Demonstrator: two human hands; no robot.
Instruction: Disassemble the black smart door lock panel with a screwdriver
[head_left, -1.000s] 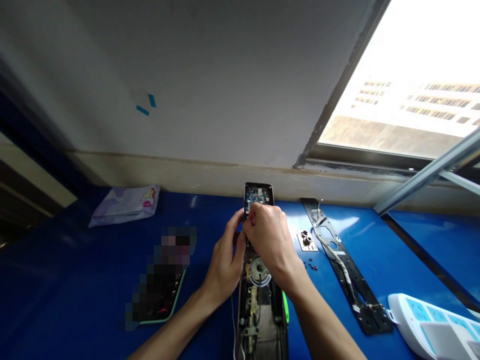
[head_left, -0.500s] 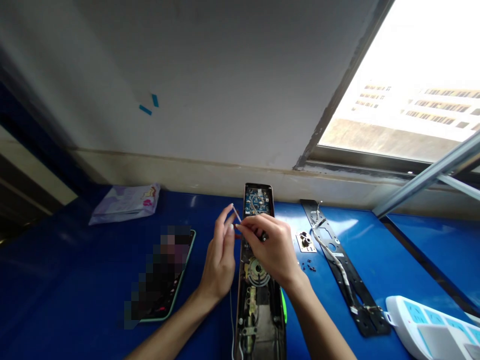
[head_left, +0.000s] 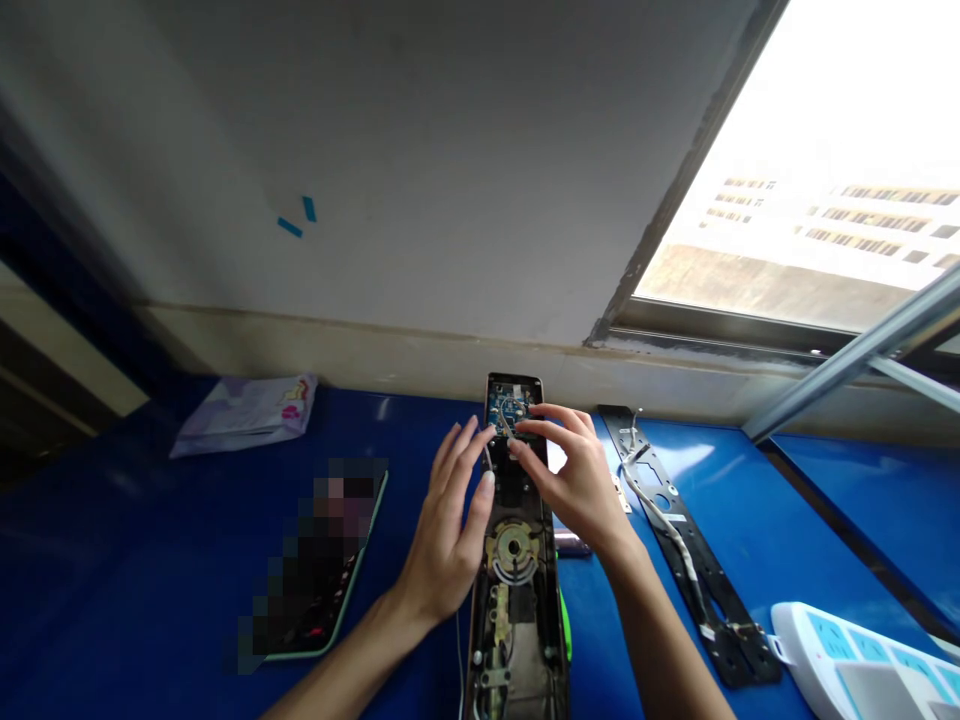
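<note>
A long, narrow electronic door lock housing [head_left: 517,620] lies lengthwise in front of me with its inside exposed. At its far end is a blue circuit board [head_left: 510,400]. My right hand [head_left: 574,475] reaches over the board from the right, thumb and index finger closing on a thin grey cable [head_left: 504,412]. My left hand [head_left: 450,530] is at the housing's left edge, fingers spread. Its index fingertip and thumb are beside a light wire [head_left: 488,458]; whether they touch it is unclear. Farther down the housing sits a round metal part [head_left: 514,547].
Right of the housing lies a black mounting plate [head_left: 675,530] with a pale cable, near a white power strip [head_left: 847,650]. A phone [head_left: 330,590] and a lilac packet [head_left: 247,412] lie left. A small metal plate [head_left: 622,495] is partly behind my right wrist. The wall [head_left: 375,340] stands behind.
My right hand has moved away from my left fingers and up to the circuit board. The left hand's fingers have shifted toward the housing. A dark purple object now shows right of the housing.
</note>
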